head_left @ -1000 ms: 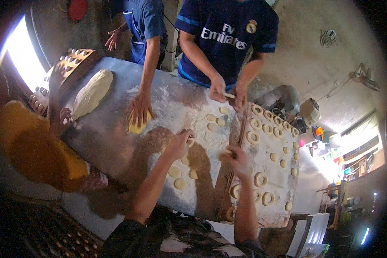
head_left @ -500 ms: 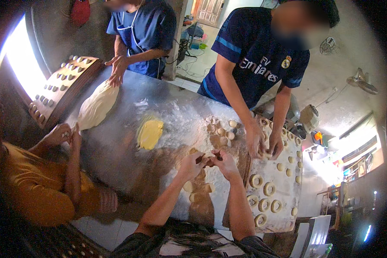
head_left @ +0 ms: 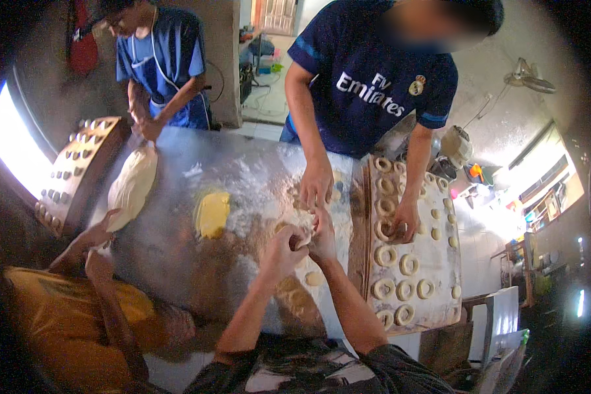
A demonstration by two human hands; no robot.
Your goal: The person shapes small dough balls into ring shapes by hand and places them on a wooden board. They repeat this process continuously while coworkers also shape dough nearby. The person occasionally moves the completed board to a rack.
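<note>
Two bare hands are held together above the floured metal table [head_left: 174, 157], close in front of the body, and a small piece of dough [head_left: 303, 240] is kept between them. The dough is placed to the right of the left hand [head_left: 284, 253] and just to the left of the right hand [head_left: 322, 241], so neither hand can be called clearly nearer. Its long axis cannot be told (most of it is covered by fingers), though a pale edge is shown at the left thumb.

The left hand is curled, its thumb and fingers clamped on the dough. The right hand is turned with its back toward the viewer and its fingers pointed away from the body; how far these are closed cannot be told, since the tips are blurred and partly hidden. Just beyond those tips, a co-worker's right hand [head_left: 317, 181] is lowered toward the table; whether the two are touching cannot be made out.

Under the forearms, a flat dough round [head_left: 314, 279] is left on the flour, beside the right forearm. To the right, a pale board [head_left: 437, 266] is covered with dough rings [head_left: 408, 264] and small rounds, and one ring is touched by the same co-worker's left hand [head_left: 407, 220]. To the left, a yellow slab [head_left: 213, 213] is set on the table, and farther off a long mass of dough [head_left: 132, 187] is laid between two other co-workers.
</note>
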